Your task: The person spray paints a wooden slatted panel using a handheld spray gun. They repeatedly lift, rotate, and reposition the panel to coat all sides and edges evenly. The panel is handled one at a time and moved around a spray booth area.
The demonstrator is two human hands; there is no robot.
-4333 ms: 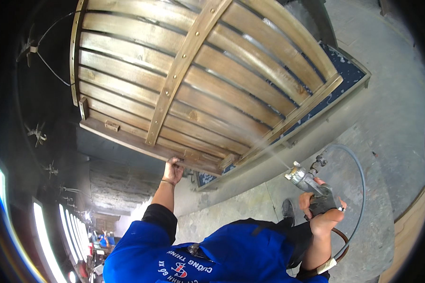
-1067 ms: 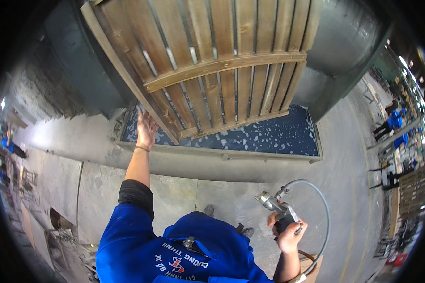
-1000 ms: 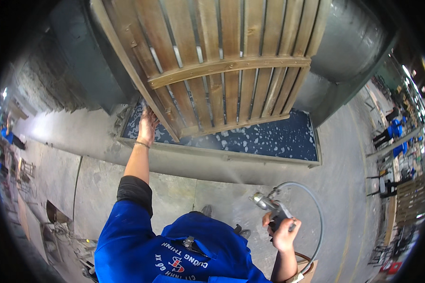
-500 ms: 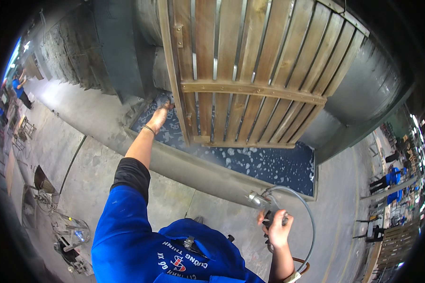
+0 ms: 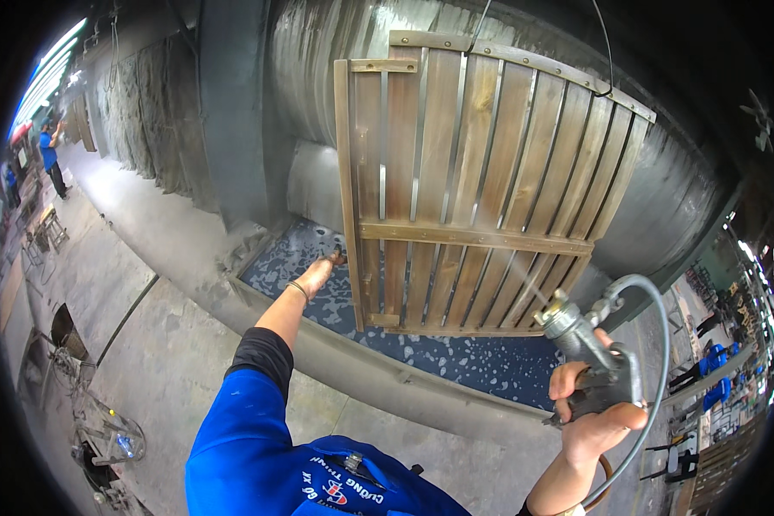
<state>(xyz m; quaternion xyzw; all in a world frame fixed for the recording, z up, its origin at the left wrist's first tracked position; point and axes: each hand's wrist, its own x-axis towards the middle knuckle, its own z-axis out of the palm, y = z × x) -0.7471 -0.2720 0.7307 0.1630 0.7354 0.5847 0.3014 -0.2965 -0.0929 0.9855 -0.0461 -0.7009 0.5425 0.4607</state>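
Observation:
A brown slatted wooden panel (image 5: 469, 234) hangs upright from wires, with a cross rail over its slats. At its lower left edge my left hand (image 5: 322, 271) reaches out and grips the outer upright; the fingertips are partly hidden there. My right hand (image 5: 586, 400) is wrapped round a metal spray gun (image 5: 580, 340), at the panel's lower right. A pale mist leaves the nozzle toward the slats. From the gun a grey hose (image 5: 660, 361) curves down past my right wrist.
Under the panel lies a trough of dark liquid (image 5: 482, 365) with pale floating flecks, bordered by a low grey ledge (image 5: 378, 378). Curved, stained metal sheeting (image 5: 318, 77) stands behind. A person in blue (image 5: 49, 159) stands far left; more people and wooden furniture are at the right.
My right hand has raised the spray gun up and rightward, and its mist now shows against the slats. The panel sits lower in view, its top edge and wires visible. My left hand stays at its edge.

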